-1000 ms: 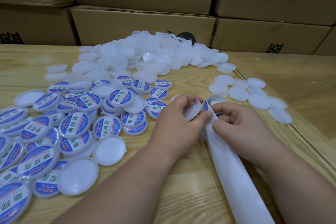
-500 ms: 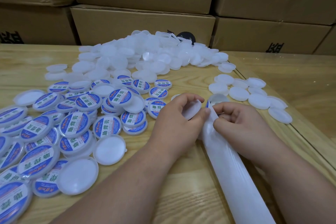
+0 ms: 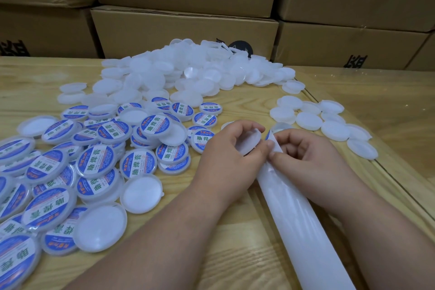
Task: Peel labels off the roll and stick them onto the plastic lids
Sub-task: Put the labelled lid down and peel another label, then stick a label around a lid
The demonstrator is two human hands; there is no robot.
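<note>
1. Left hand [image 3: 226, 155] holds a blank lid [image 3: 249, 142] cupped between curled fingers and thumb, as it did a second ago; it has barely moved, only its thumb tip has slid closer to the other hand.
2. Right hand [image 3: 306, 155], touching the left at the thumbs, has its fingers curled in and its thumb and forefinger pinching at the top of the backing strip [image 3: 294, 214], where a sliver of blue label [image 3: 267, 135] shows just above the fingertips.
3. Over the last second the right fingers have crept slightly up the strip toward that blue edge; the label has not visibly lifted, so I judge the peel is only starting.
4. Whether the pinch has the label itself or just the backing, I cannot tell.
5. Left of the left hand lie the labelled lids [image 3: 138, 165]; beyond both hands is the heap of blank lids [image 3: 188, 73], and beyond the right hand a small cluster of blanks [image 3: 329, 125].
6. Plenty of lids remain unlabelled, so the task is far from finished.
</note>
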